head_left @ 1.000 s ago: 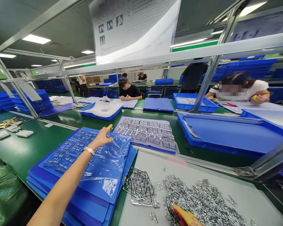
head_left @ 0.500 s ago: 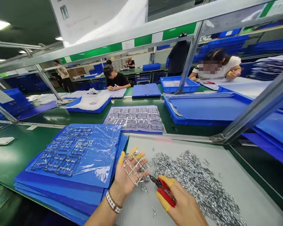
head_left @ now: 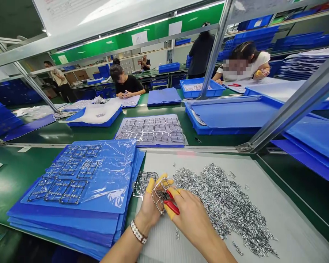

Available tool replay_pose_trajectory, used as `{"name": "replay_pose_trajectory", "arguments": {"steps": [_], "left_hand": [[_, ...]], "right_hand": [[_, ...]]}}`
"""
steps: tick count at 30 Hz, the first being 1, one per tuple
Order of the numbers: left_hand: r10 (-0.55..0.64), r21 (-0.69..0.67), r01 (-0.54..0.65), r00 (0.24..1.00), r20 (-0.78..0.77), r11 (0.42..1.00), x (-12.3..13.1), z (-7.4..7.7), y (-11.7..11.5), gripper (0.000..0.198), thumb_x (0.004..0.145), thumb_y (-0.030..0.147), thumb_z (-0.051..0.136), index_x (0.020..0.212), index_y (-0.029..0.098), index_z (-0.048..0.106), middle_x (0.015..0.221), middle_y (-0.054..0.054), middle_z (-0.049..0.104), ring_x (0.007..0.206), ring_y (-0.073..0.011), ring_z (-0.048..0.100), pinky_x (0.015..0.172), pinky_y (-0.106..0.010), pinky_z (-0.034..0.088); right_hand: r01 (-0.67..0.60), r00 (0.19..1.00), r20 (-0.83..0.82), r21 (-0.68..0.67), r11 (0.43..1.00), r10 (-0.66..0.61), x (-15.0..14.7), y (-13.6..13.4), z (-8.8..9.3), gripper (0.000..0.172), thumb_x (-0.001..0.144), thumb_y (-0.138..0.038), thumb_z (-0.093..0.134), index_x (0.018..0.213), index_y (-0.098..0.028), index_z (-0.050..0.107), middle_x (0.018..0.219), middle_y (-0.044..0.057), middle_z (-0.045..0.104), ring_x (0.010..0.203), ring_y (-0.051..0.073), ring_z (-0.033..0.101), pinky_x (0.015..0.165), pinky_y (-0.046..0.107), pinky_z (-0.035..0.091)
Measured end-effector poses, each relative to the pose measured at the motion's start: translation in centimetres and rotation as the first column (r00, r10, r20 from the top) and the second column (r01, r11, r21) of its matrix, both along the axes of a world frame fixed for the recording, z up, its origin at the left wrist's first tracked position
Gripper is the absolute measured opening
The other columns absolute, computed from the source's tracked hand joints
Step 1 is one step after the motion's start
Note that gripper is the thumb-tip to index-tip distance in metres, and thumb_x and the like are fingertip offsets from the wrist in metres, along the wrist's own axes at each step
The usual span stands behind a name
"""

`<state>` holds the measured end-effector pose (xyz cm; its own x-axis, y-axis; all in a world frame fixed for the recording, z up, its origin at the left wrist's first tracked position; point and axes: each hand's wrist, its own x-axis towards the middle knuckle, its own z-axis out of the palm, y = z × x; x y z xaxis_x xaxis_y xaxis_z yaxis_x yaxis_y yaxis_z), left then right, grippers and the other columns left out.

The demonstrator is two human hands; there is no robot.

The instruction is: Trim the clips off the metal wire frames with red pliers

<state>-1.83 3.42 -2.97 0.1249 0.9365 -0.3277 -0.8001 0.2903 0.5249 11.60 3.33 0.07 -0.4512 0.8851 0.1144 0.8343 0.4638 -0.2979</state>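
Observation:
A small square metal wire frame [head_left: 154, 193] is held in my left hand [head_left: 147, 212], with yellow covers on the fingertips. My right hand [head_left: 193, 215], also with yellow finger covers, grips red-handled pliers [head_left: 172, 207]. The pliers' jaws reach into the frame, and my fingers partly hide where they meet it. Behind my left hand, more wire frames [head_left: 142, 179] lie on the table. To the right spreads a large pile of small silvery chain pieces [head_left: 227, 204] on a pale grey sheet [head_left: 265, 182].
At left stands a stack of blue sheets [head_left: 109, 204], its top bearing several dark wire frames [head_left: 74, 190] under clear film. Across the rail [head_left: 197, 149] lie a white sheet of frames [head_left: 150, 130] and blue trays [head_left: 224, 128]. A slanted metal post [head_left: 285, 106] rises at right. Several people work beyond.
The pliers have moved left, from beside the wire frame into it. My left hand has tilted the frame more upright and curled its fingers. The camera view has shifted slightly.

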Motion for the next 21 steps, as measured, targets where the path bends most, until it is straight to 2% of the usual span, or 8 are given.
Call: {"name": "replay_pose_trajectory", "arguments": {"steps": [5, 9, 16, 21], "left_hand": [[0.020, -0.014, -0.020, 0.999, -0.026, 1.000, -0.1, -0.1, -0.1, 0.058, 0.087, 0.056, 0.046, 0.128, 0.016, 0.056, 0.114, -0.013, 0.066, 0.105, -0.0289, 0.060, 0.092, -0.041, 0.044], [0.018, -0.013, -0.019, 0.999, -0.049, 1.000, -0.1, -0.1, -0.2, 0.059, 0.086, 0.056, 0.047, 0.130, 0.018, 0.054, 0.114, -0.013, 0.067, 0.104, -0.0284, 0.061, 0.091, -0.041, 0.043], [0.012, 0.006, -0.012, 0.997, -0.073, 1.000, 0.0, 0.1, -0.2, 0.054, 0.088, 0.053, 0.046, 0.124, 0.015, 0.059, 0.112, -0.012, 0.067, 0.104, -0.0267, 0.060, 0.089, -0.036, 0.043], [-0.042, -0.016, 0.041, 0.998, -0.041, 0.999, -0.2, 0.3, -0.3, 0.053, 0.088, 0.053, 0.046, 0.125, 0.017, 0.059, 0.115, -0.012, 0.066, 0.098, -0.0227, 0.061, 0.074, -0.030, 0.046]], "right_hand": [[-0.012, 1.000, 0.012, -0.023, 1.000, 0.012, -0.2, 0.0, 0.3, 0.031, 0.081, -0.022, 0.055, 0.111, -0.020, 0.061, 0.100, 0.008, 0.067, 0.091, 0.026, 0.061, 0.080, 0.041, 0.046], [-0.016, 0.999, 0.036, 0.050, 0.999, 0.015, -0.4, 0.0, 0.3, 0.031, 0.078, -0.021, 0.059, 0.109, -0.022, 0.063, 0.098, 0.007, 0.068, 0.089, 0.024, 0.062, 0.076, 0.038, 0.047], [-0.003, 0.989, 0.146, 0.158, 0.987, -0.020, -0.4, -0.8, 0.5, 0.036, 0.075, -0.016, 0.062, 0.111, -0.017, 0.063, 0.089, 0.009, 0.067, 0.083, 0.026, 0.061, 0.072, 0.038, 0.044], [0.057, 0.992, 0.106, 0.143, 0.988, -0.072, 1.0, -0.1, 0.4, 0.032, 0.078, -0.023, 0.061, 0.110, -0.021, 0.061, 0.091, 0.007, 0.066, 0.086, 0.025, 0.059, 0.074, 0.037, 0.040]]}}
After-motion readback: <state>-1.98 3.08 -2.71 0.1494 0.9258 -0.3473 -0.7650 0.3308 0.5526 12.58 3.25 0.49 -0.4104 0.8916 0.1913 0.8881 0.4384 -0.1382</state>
